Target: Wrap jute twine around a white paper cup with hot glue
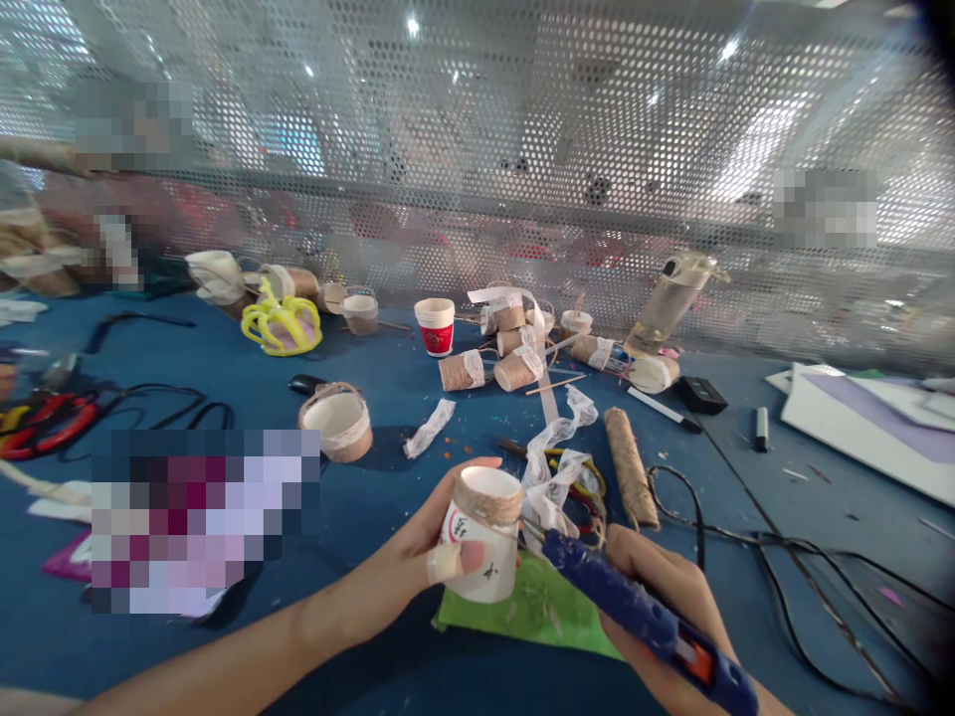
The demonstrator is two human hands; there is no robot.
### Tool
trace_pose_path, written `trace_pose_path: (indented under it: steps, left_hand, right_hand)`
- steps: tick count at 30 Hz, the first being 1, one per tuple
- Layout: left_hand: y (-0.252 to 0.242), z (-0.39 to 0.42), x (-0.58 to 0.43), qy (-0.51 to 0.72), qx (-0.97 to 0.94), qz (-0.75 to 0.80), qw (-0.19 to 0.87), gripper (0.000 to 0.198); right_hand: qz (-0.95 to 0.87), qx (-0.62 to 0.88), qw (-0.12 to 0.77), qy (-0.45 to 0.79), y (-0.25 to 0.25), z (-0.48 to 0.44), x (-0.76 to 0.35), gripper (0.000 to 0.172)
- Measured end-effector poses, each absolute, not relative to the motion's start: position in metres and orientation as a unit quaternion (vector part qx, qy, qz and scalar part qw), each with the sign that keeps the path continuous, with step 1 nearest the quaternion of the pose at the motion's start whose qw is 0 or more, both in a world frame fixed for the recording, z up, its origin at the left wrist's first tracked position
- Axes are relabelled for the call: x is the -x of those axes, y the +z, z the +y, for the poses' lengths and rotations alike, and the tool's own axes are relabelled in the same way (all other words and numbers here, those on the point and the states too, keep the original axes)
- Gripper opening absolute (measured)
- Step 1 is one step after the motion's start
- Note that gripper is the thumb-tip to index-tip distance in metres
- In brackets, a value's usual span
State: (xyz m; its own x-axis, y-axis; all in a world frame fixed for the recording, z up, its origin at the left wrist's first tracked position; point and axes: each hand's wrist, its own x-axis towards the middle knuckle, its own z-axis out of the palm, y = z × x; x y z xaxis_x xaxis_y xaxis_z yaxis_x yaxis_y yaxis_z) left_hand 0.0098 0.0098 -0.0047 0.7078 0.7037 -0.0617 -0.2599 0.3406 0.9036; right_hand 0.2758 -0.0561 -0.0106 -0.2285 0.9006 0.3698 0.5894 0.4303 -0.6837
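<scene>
My left hand (448, 537) is wrapped round a white paper cup (488, 577), its thumb bandaged with a tan strip. Brown twine (488, 502) circles the cup's upper part, and dark marks show on its side. In my right hand (664, 582) is a blue hot glue gun (634, 607) with an orange trigger. The gun's nozzle points at the cup's right side, close to the twine; whether it touches cannot be made out. Beneath the cup lies a green sheet (533, 612). White lace ribbon (552, 477) and yellow-handled scissors (593, 472) lie just behind.
A twine roll (631, 467) and black cables (791, 547) lie at right. A twine-wrapped cup (335, 423) stands at left; several more, with a red cup (435, 328), line the back by a perforated metal screen (477, 159). Red-handled pliers (52, 423) lie far left.
</scene>
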Motion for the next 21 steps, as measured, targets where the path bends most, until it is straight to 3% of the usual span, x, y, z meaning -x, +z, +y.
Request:
trace_pose_path:
  steps: [10, 21]
  left_hand:
    - [-0.008, 0.010, -0.009, 0.294, -0.503, 0.256, 0.772, 0.071]
    - [-0.009, 0.014, -0.009, 0.298, -0.501, 0.278, 0.764, 0.067]
  right_hand:
    - [-0.759, 0.480, 0.391, 0.200, 0.008, -0.060, -0.270, 0.014]
    - [-0.733, 0.502, 0.393, 0.238, -0.014, -0.054, -0.277, 0.024]
